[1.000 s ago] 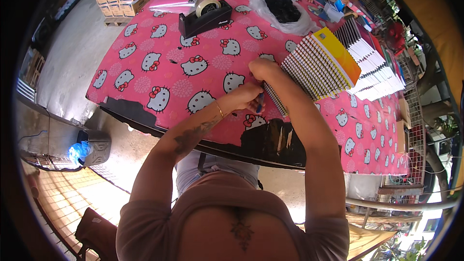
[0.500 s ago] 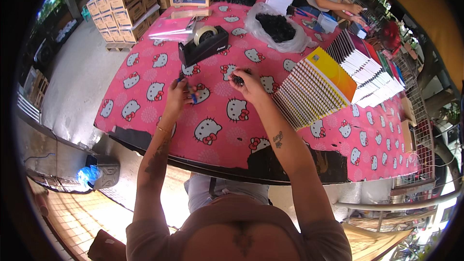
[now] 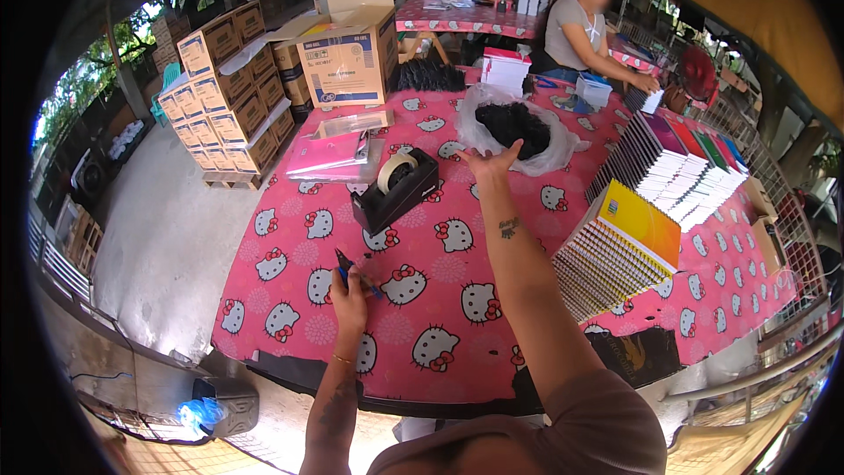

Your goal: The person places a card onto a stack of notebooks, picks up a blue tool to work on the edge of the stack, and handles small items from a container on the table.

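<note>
My left hand (image 3: 350, 306) is closed around blue-handled pliers (image 3: 342, 260), held low over the table with the dark jaws pointing away from me. Farther out, my right hand (image 3: 492, 163) reaches forward with its fingers spread and nothing visible in it. It is at the near edge of a clear plastic bag (image 3: 570, 155), which lies open around a heap of small black pieces (image 3: 510, 127); their exact kind is too fine to make out. Between the two hands stands a black tape dispenser (image 3: 397, 196) with a roll of tape.
Spiral-bound yellow notebooks (image 3: 642, 227) are stacked at the right, before more notebooks (image 3: 673, 163) with coloured covers. Pink packets in plastic (image 3: 330, 156) lie at the far left, near an open carton (image 3: 347, 66). A co-worker (image 3: 576, 35) handles booklets across the pink table (image 3: 413, 325).
My right hand has moved forward to the plastic bag and opened; the dark clump it held is gone from it. The left hand keeps the pliers. The view has tilted up.
</note>
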A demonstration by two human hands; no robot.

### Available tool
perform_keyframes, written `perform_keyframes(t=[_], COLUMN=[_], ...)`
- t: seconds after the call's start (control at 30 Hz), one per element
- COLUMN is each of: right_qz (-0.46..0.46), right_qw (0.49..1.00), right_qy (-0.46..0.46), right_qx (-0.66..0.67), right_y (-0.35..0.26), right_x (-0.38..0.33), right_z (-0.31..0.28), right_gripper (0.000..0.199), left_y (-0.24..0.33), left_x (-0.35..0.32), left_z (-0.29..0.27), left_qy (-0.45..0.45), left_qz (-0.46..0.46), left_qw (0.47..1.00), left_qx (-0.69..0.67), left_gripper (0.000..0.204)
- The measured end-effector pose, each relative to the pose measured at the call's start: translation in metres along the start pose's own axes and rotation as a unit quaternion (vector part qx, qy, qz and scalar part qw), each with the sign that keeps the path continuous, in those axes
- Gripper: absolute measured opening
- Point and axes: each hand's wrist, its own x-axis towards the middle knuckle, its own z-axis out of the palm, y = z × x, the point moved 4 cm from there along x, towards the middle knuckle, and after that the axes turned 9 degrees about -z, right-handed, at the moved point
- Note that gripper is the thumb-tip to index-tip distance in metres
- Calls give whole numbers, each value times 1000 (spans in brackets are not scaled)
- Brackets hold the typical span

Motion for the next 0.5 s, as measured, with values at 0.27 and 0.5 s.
perform_keyframes(t=[0.27,0.5], right_qz=[20,-97], right_qw=[943,608], right_qy=[-59,-618], right_qx=[-328,-489], right_y=[41,-117], right_x=[-107,-363], right_z=[-81,31], right_gripper=[45,45], left_y=[-5,-8], left_x=[3,8], left_z=[10,0], left_qy=[5,-5], left_qz=[-7,-42], left_qw=[1000,994], left_qx=[13,-102], left_gripper=[24,26])
